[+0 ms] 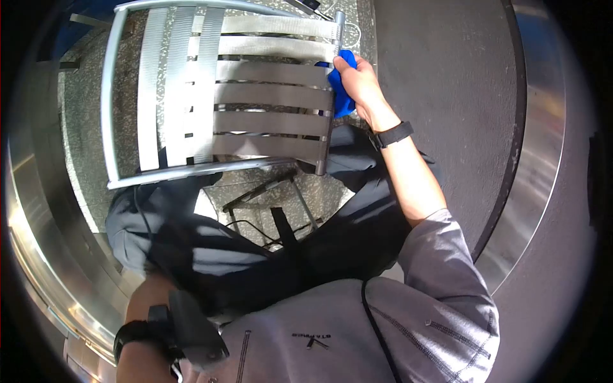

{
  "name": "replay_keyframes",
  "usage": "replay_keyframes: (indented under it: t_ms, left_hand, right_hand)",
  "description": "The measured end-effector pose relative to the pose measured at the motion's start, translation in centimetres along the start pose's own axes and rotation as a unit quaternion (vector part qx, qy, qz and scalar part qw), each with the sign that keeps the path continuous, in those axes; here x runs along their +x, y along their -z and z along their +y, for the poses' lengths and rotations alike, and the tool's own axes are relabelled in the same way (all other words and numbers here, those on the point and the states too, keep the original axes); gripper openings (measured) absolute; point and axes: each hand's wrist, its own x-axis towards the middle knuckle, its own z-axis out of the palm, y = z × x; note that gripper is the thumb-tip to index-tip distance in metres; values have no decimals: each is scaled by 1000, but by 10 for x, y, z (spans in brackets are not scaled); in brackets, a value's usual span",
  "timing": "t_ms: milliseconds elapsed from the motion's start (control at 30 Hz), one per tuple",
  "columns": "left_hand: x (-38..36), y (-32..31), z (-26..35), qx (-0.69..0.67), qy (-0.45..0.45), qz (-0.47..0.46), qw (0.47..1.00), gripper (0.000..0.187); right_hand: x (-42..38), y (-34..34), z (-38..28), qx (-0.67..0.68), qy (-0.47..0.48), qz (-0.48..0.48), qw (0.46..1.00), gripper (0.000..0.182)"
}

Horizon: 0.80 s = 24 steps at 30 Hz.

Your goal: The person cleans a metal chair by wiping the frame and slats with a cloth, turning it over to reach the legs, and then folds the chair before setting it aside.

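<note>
A metal-tube chair frame [110, 102] with woven grey webbing straps [271, 96] lies across the upper left of the head view, over the knees. At its right-hand tube, my right hand [359, 80] is closed on a blue cloth [343, 102]. The thumb presses near the tube's upper part, and the cloth hangs down along the outer side. My left forearm, with a black wristband [131, 335], comes up from the lower left; the left hand itself is hidden in shadow beyond the thigh and frame.
Between the legs, a small dark metal frame [258, 193] stands on the speckled floor [319, 198] beside a black cable. A dark device [308, 5] and thin white cord [353, 32] are at the top. Dark grey surface [447, 127] lines the right; shiny metal panels [38, 236] curve along the left.
</note>
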Motion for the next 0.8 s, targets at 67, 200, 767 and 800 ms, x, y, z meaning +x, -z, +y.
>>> replay_keyframes:
  t_ms: [67,200,767,800]
  left_hand:
    - [4,-4,-4,-38,-27,-16,999,24]
    - [20,8,-1,-60,-42,-92,993,37]
    - [-184,103,-196,571,345,-423,613,123]
    - [-180,102,-193,568,348,-422,615,126]
  right_hand:
    - [-6,1,-1,-3,-1,20,1000,23]
    - [20,0,25,-42,63,76,994,27]
    - [-17,5,39,81,5,-21,997,43]
    - [-27,5,42,105,18,-46,993,44]
